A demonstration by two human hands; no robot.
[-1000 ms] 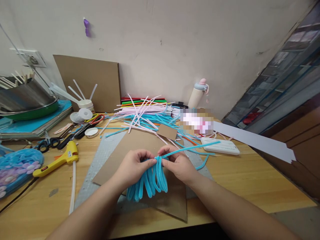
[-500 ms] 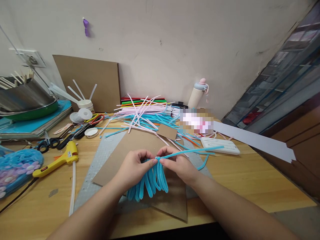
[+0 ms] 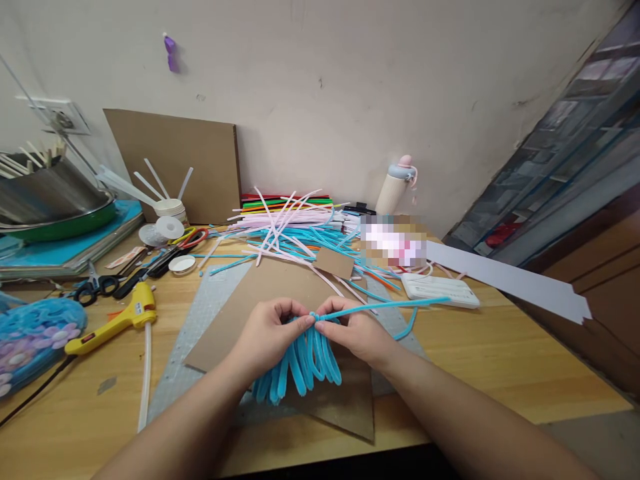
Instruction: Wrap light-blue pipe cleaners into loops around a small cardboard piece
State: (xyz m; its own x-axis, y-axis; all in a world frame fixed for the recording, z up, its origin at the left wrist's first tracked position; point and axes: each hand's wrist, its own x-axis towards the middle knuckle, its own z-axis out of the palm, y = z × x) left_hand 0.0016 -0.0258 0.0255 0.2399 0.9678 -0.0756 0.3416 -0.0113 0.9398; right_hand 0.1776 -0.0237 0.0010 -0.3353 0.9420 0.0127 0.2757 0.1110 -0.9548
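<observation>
Several blue pipe cleaner loops (image 3: 299, 367) hang in a row between my hands, over a brown cardboard sheet (image 3: 345, 407). My left hand (image 3: 273, 333) pinches the top of the row between thumb and forefinger. Close against it, my right hand (image 3: 357, 333) is closed on the blue pipe cleaner (image 3: 390, 305) at the row's right end. Its straight free length points right, past my right hand. The fingertips of both hands nearly touch, and the twist between them is mostly hidden.
Loose pipe cleaners (image 3: 310, 237) lie heaped behind the cardboard. On the left are a yellow glue gun (image 3: 117, 323), scissors (image 3: 95, 287) and a steel pot (image 3: 60, 187) of sticks. A white power bank (image 3: 440, 291) and a bottle (image 3: 393, 190) stand to the right. A cutting mat (image 3: 185, 353) lies underneath.
My right fingertips have moved slightly left, closer to the left ones. The free pipe cleaner end has swung down and a little right. The rightmost loops have spread slightly to the right.
</observation>
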